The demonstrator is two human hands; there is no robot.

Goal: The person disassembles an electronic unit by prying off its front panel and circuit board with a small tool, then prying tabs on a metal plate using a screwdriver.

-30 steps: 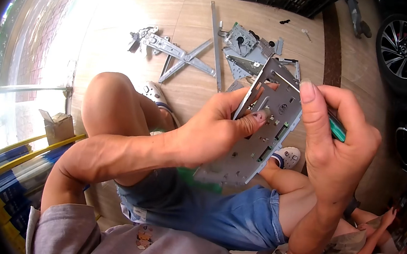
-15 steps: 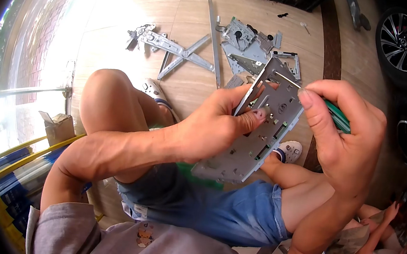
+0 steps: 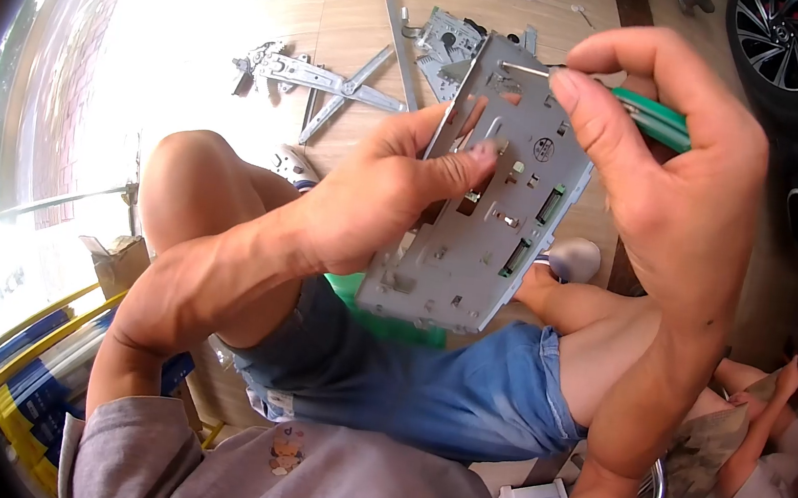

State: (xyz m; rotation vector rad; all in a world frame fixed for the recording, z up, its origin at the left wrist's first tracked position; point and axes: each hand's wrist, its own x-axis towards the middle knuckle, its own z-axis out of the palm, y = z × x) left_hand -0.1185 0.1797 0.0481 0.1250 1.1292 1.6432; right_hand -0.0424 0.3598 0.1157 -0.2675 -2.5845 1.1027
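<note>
A grey metal plate (image 3: 457,256) with slots and green circuit-board parts showing through it is held tilted above my lap. My left hand (image 3: 377,183) grips its left edge, thumb on the face and fingers behind. My right hand (image 3: 666,152) is closed around a screwdriver with a green handle (image 3: 655,121). The thin shaft points left, and its tip lies at the plate's upper end; whether it touches the metal I cannot tell.
On the tiled floor beyond lie a crossed metal linkage (image 3: 344,87), a long metal strip (image 3: 398,42) and dismantled metal parts (image 3: 442,42). A car wheel (image 3: 782,37) stands upper right. Another person's arm (image 3: 756,437) shows lower right. A cardboard box (image 3: 116,266) is at left.
The plate and both hands have risen in view, and the plate shows more of its face. The screwdriver has swung to nearly level. The floor parts have shifted up and left as the view moved.
</note>
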